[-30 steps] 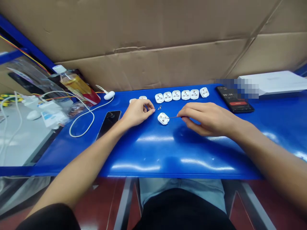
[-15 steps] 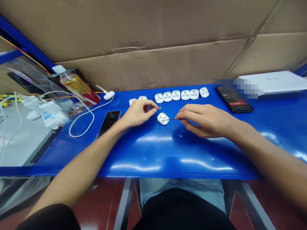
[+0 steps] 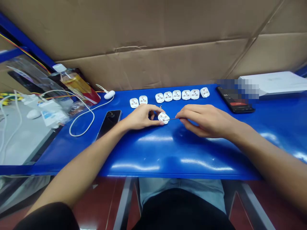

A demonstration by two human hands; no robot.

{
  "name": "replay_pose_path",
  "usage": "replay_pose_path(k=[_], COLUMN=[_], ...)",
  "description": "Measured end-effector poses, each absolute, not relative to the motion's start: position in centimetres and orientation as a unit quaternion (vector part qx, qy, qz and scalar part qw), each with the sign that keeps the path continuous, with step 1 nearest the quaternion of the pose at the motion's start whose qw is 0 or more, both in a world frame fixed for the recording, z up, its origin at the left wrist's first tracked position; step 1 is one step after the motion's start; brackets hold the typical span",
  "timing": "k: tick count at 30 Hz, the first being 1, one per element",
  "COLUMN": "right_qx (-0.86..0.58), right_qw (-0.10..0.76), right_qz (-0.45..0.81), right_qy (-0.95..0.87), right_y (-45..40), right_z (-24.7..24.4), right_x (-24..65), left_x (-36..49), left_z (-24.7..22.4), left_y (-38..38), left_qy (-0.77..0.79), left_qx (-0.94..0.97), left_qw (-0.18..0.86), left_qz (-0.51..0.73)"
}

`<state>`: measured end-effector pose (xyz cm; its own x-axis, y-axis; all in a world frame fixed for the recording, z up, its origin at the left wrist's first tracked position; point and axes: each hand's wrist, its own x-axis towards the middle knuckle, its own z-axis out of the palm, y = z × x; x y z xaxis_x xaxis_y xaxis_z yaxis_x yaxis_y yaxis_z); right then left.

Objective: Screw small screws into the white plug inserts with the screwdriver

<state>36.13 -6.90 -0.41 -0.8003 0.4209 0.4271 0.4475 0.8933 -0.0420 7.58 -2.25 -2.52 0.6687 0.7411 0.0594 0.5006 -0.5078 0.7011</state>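
Note:
A small white rounded plastic housing (image 3: 163,117), with metal contacts inside, lies on the blue table. Its left side is pinched between the thumb and fingers of my left hand (image 3: 145,117). My right hand (image 3: 203,119) is closed on a thin dark rod-shaped tool (image 3: 171,119), whose kind I cannot make out. The tool points left and its tip reaches the lower part of the housing. Just behind the housing are tiny metal bits (image 3: 161,107), partly hidden by my left fingers.
Several similar white housings (image 3: 177,95) stand in a row at the back, two more (image 3: 134,103) further left. A phone (image 3: 110,123) lies left; another phone (image 3: 236,100) lies right by a white box (image 3: 273,83). A bottle (image 3: 76,84) and white cable (image 3: 81,132) are at left.
My left hand has moved right from the tiny metal bits to take hold of the white housing, uncovering the two housings behind it. My right hand keeps the tool in the same place.

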Motion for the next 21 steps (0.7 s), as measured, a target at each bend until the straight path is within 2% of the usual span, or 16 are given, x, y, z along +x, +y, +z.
replay_pose_path(k=[10, 21], right_qx=[-0.271, -0.265], right_qw=[0.289, 0.3], right_qz=[0.013, 0.005], right_qy=[-0.918, -0.916], right_y=[-6.7, -6.5], right_z=[-1.6, -1.5], right_x=[35.6, 36.0], left_x=[7.3, 7.4], left_z=[-2.8, -2.6], left_y=[-2.1, -2.1], left_qy=[0.351, 0.347], left_qx=[0.855, 0.861], left_qw=[0.338, 0.329], left_qz=[0.177, 0.171])
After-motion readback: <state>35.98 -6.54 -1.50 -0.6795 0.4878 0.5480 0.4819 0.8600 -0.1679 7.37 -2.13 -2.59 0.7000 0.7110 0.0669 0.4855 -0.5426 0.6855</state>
